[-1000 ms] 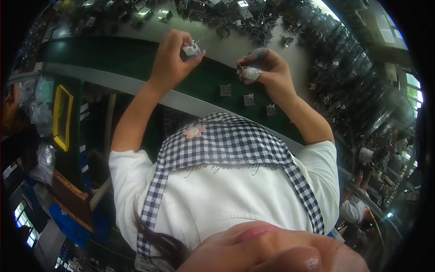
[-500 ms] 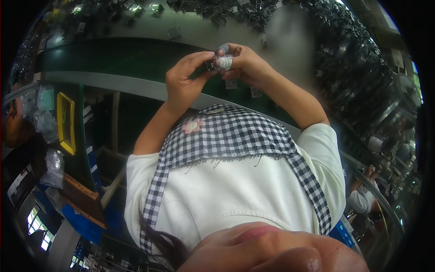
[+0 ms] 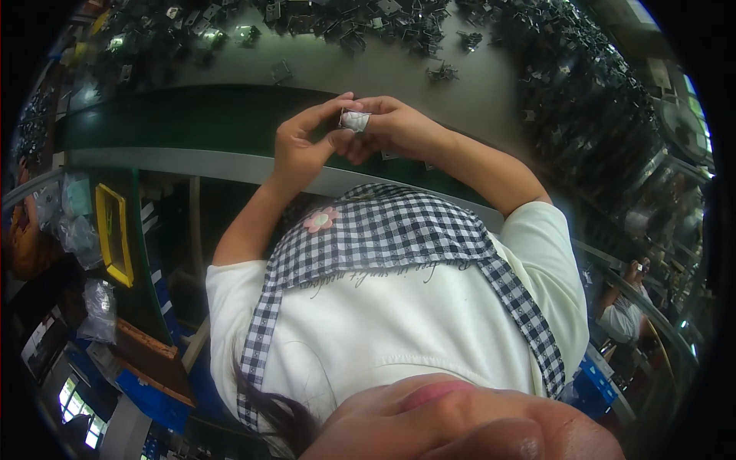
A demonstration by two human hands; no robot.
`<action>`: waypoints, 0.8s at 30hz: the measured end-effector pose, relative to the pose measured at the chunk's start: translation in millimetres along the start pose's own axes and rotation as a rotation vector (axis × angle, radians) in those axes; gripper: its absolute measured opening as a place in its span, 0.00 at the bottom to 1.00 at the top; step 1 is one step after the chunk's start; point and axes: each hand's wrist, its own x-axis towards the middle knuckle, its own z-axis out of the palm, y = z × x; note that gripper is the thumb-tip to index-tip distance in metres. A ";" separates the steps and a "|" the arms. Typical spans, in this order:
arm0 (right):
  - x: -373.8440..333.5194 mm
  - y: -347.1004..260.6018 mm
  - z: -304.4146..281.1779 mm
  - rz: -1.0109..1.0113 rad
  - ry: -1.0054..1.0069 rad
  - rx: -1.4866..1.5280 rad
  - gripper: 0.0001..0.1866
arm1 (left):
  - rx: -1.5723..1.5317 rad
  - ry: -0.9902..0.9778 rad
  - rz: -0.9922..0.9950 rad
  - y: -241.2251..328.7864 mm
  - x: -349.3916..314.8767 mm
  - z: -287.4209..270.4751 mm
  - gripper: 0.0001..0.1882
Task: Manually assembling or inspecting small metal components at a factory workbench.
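Above the near edge of the bench, my two hands meet at a small metal bracket (image 3: 343,117), mostly hidden by fingers. My left hand (image 3: 305,142) pinches its left side between thumb and fingertips. My right hand (image 3: 395,126) closes on it from the other side, with fingers curled beneath. White wrapping (image 3: 356,121) covers the tip of my right thumb, which presses against the piece. Just below my right hand, a flat metal piece (image 3: 389,155) lies partly hidden near the bench edge.
Heaps of dark metal brackets (image 3: 360,23) cover the far bench, with a small cluster (image 3: 442,73) and a single bracket (image 3: 280,71) nearer. At left are a yellow frame (image 3: 115,234), plastic bags (image 3: 100,310) and a blue box (image 3: 157,399). Another person (image 3: 625,310) works at right.
Both hands have shifted left and slightly down with the bracket. My right fingers have curled in closer around it. The view has tilted a little, showing more of the far bench.
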 end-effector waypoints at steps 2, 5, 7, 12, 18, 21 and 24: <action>4.1 13.3 -5.6 -0.078 -0.018 0.061 0.16 | 0.268 0.017 0.174 -3.0 -0.4 3.3 0.24; -1.6 6.9 -0.6 -0.142 0.046 0.012 0.13 | 0.655 0.174 0.241 8.4 -1.9 29.1 0.29; -0.5 11.7 0.3 -0.143 0.089 0.015 0.11 | 0.650 0.196 0.259 0.9 -0.3 29.8 0.29; -3.6 16.8 8.3 -0.202 0.112 -0.017 0.12 | 0.606 0.117 0.275 3.2 -0.1 19.5 0.27; -1.4 -27.4 -65.5 -0.403 0.826 -1.482 0.18 | 0.872 -0.022 -0.285 -19.9 -12.4 9.8 0.19; 9.3 -38.2 -94.6 -0.335 1.017 -1.796 0.16 | 1.099 -0.232 -0.461 -18.3 0.7 17.6 0.25; 10.2 -23.2 -100.0 -0.515 0.883 -1.826 0.13 | 1.156 -0.399 -0.491 -2.0 10.4 14.4 0.21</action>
